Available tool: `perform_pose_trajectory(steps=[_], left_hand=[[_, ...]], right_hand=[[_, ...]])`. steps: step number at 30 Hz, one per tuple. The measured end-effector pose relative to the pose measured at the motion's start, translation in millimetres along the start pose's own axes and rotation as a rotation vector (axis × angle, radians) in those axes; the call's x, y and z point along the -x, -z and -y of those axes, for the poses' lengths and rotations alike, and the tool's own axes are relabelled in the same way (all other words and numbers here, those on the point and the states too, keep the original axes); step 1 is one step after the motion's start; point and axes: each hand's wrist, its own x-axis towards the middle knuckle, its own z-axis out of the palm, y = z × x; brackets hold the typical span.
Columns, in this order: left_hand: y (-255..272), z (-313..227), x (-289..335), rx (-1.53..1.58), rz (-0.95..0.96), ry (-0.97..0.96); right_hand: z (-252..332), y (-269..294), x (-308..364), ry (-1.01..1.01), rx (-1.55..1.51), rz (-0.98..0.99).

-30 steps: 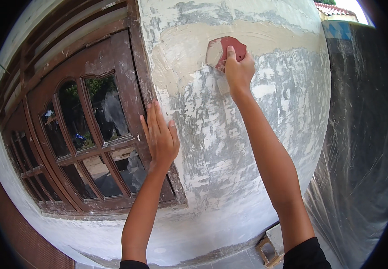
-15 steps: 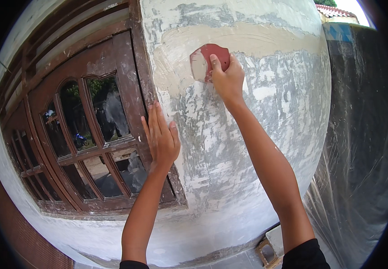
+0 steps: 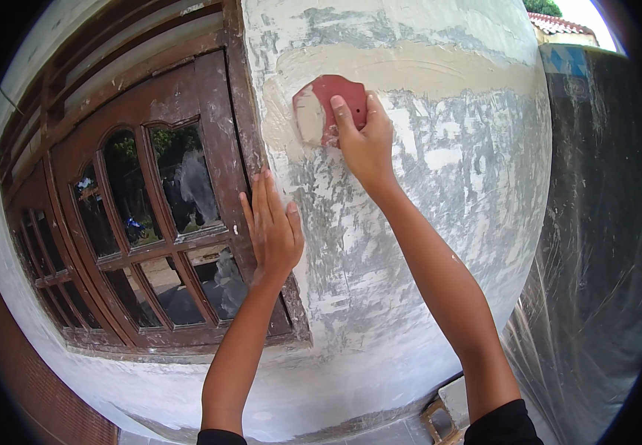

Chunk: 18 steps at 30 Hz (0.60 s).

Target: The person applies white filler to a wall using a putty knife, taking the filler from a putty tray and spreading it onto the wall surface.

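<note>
My right hand [image 3: 367,142] grips a dark red putty scraper [image 3: 339,100], thumb on its face and fingers behind. Beige putty [image 3: 310,115] coats the scraper's left part. The tool lies against the wall [image 3: 380,200], at the lower edge of a smeared beige putty band [image 3: 425,67]. The wall below is patchy grey and white. My left hand [image 3: 275,231] rests flat, fingers stretched out and slightly spread, on the brown wooden window frame [image 3: 245,111] where it meets the wall.
Brown shutters with glass panes [image 3: 180,174] fill the left. Clear plastic sheeting [image 3: 595,245] hangs over something dark on the right. At the wall's foot, near my right elbow, stands a small wooden stool-like object [image 3: 443,415]. A tiled roof [image 3: 558,24] shows at the top right.
My right hand has drawn the scraper a little left and slightly down along the wall, toward the window frame. My left hand stays at the frame.
</note>
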Motion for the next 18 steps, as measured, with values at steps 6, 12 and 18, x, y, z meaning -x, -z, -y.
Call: perform_pose_trajectory(steps=[6,12,18], left_hand=[[-0.7,1.8,0.2,-0.001,0.006,-0.003],[-0.2,0.4,-0.6,-0.021,0.001,0.010],[-1.3,0.3,1.1,-0.025,0.001,-0.003]], right_hand=[[-11.3,8.7,-13.2,-0.291,-0.213,-0.294],[-13.6,8.9,-7.2,-0.010,0.201,-0.076],[-6.1,-3.4,6.4,0.150,0.263,0.071]])
